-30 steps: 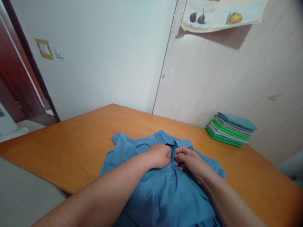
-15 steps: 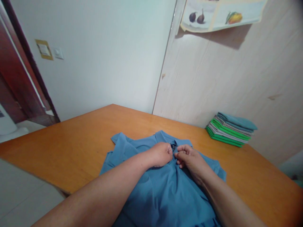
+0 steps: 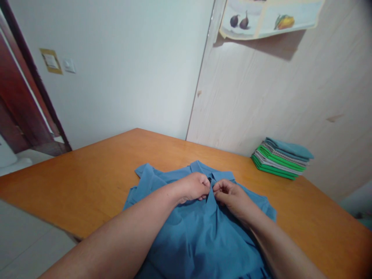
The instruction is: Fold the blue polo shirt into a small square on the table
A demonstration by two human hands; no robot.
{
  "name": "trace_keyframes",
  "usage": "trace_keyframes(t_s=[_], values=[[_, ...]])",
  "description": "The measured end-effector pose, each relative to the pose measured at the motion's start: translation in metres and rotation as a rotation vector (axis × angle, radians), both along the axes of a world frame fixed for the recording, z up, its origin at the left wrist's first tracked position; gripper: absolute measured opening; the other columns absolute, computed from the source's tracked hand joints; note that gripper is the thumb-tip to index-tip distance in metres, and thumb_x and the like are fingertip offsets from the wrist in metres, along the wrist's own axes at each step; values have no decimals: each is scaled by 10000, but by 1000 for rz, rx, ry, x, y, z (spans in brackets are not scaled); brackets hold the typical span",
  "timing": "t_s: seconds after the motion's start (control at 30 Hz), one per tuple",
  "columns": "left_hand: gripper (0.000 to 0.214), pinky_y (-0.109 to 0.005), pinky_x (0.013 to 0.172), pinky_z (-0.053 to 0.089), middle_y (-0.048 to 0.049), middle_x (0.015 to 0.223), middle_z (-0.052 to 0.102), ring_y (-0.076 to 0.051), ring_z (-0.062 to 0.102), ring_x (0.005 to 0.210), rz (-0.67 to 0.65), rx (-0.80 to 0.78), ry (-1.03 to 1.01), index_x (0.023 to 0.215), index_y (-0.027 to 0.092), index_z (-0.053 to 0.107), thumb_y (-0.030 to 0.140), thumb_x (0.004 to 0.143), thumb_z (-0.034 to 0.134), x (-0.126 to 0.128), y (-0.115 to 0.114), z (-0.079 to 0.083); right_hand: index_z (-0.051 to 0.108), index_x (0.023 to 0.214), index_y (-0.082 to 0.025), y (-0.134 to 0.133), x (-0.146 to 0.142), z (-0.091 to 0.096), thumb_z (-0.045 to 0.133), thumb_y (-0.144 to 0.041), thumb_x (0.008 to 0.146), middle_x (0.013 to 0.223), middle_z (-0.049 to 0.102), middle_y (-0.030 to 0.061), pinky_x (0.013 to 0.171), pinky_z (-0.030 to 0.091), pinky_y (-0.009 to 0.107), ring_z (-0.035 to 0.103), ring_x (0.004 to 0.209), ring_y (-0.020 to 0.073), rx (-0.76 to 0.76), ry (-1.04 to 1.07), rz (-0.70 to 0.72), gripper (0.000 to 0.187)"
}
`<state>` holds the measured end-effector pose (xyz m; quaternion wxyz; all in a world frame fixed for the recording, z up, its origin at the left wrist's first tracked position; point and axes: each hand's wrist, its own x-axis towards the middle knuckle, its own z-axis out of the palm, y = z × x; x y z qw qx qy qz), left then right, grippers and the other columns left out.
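A blue collared shirt lies on the table in front of me, its collar towards the wall. My left hand is closed on the cloth at the front opening, just below the collar. Close beside it on the right, my right hand pinches the other edge of the opening between thumb and fingers. A strip of the front edge stands raised between the two hands. Any button there is hidden by the fingers. Both forearms lie over the shirt.
The orange-brown wooden table has its far corner at the wall. At the back right is a stack of folded cloths, green, grey and blue. A fruit poster hangs above; a switch is on the left wall.
The hands have shifted slightly on the shirt opening. My right fingers have curled in closer, and the front edge between the hands is now lifted and folded over.
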<state>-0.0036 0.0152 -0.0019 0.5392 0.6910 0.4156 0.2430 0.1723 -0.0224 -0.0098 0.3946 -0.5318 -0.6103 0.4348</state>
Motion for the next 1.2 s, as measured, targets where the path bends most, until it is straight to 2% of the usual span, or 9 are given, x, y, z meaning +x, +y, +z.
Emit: trace_keyframes(t_s=[0.23, 0.53, 0.97, 1.2], values=[[130, -182, 479, 395, 42, 533, 539, -96, 528, 490, 32, -40, -67, 703, 168, 572, 65, 650, 512, -1, -2, 2, 609, 822, -181, -2, 2, 4, 625, -328, 761, 647, 539, -39, 543, 340, 251, 441, 570, 106, -18, -60, 45, 160], [138, -185, 491, 389, 46, 567, 551, -95, 536, 503, 30, -61, -58, 762, 170, 589, 71, 675, 547, -2, 2, -1, 600, 791, -183, 0, 2, -7, 634, -296, 767, 626, 514, -45, 522, 307, 243, 429, 571, 109, 105, -183, 45, 121], [84, -194, 515, 388, 41, 602, 537, -101, 538, 554, 13, 33, -24, 798, 166, 561, 113, 764, 504, -4, -4, 8, 617, 801, -192, -1, 4, -5, 609, -294, 806, 622, 525, -41, 530, 328, 242, 444, 566, 115, 113, -163, 57, 103], [54, -205, 532, 403, 36, 601, 551, -108, 549, 564, 22, 32, -39, 791, 166, 578, 160, 752, 541, -3, -2, 7, 605, 767, -207, -4, -1, -2, 578, -277, 831, 639, 543, -32, 560, 337, 257, 479, 600, 136, 285, -335, 24, 99]])
